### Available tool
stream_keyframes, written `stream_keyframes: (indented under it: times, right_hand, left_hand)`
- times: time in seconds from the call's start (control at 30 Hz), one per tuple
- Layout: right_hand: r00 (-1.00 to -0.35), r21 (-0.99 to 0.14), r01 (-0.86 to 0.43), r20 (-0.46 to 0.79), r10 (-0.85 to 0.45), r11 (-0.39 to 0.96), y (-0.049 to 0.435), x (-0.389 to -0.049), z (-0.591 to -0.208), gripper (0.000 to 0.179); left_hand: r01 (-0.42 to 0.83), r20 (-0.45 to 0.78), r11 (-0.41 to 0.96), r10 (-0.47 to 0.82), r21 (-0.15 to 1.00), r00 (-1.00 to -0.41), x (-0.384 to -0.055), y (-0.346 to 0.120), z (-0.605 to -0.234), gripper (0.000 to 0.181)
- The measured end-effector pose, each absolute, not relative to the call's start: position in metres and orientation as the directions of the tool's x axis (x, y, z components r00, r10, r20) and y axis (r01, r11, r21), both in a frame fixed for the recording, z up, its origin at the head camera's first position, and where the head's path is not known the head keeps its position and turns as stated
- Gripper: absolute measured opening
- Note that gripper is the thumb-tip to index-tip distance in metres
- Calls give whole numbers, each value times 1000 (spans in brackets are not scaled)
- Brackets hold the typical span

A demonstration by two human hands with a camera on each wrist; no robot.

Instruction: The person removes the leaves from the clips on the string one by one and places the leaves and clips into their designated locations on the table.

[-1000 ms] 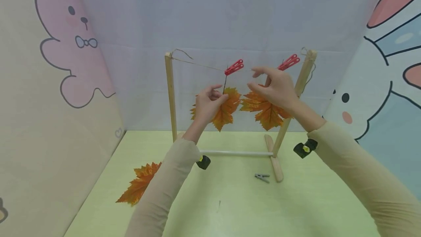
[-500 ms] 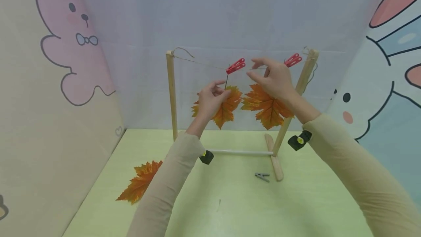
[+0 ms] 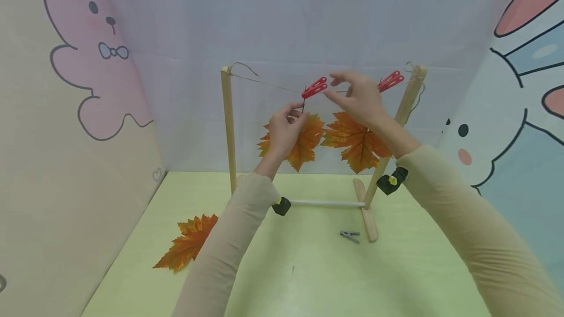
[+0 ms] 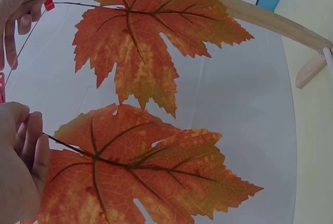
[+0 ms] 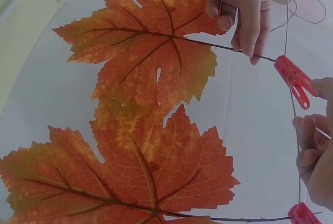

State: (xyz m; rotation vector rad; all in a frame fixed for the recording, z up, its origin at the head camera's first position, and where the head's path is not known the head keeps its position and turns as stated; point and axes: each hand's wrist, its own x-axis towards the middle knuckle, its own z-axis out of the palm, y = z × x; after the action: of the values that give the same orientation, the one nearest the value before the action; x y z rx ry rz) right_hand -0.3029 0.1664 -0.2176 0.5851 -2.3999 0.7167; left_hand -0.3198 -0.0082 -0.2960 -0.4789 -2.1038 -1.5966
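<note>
Two orange artificial maple leaves hang by dark stems from a thin string [image 3: 273,85], each held up by a red clothespin. My left hand [image 3: 285,128] pinches the stem of the left maple leaf [image 3: 310,138], just below its clothespin [image 3: 315,88]. My right hand [image 3: 359,97] is at the handle end of that clothespin, thumb and forefinger parted; in the right wrist view a fingertip [image 5: 320,86] meets the handle. The right maple leaf [image 3: 359,148] hangs behind my right hand from the other clothespin [image 3: 390,81].
The string spans two wooden posts [image 3: 228,131], joined low down by a white rod [image 3: 326,203]. A grey clothespin [image 3: 350,235] lies on the pale green table [image 3: 317,278] near the right foot [image 3: 370,224]. Another maple leaf [image 3: 187,243] lies at left, partly behind my left sleeve.
My right hand has moved left along the string, up to the left clothespin's handles. My left hand has slid slightly up the stem towards the clothespin.
</note>
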Motion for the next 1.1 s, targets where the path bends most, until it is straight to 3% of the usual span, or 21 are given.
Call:
stream_keyframes:
  times: [0.4, 1.1]
  right_hand:
    - [-781, -402, -525, 578, -236, 750, 159, -306, -218, 39]
    - [-846, -554, -466, 508, -163, 689, 155, -302, -217, 36]
  left_hand:
    - [544, 574, 266, -45, 795, -817, -323, -5, -299, 16]
    - [560, 594, 263, -69, 786, -801, -322, -5, -301, 15]
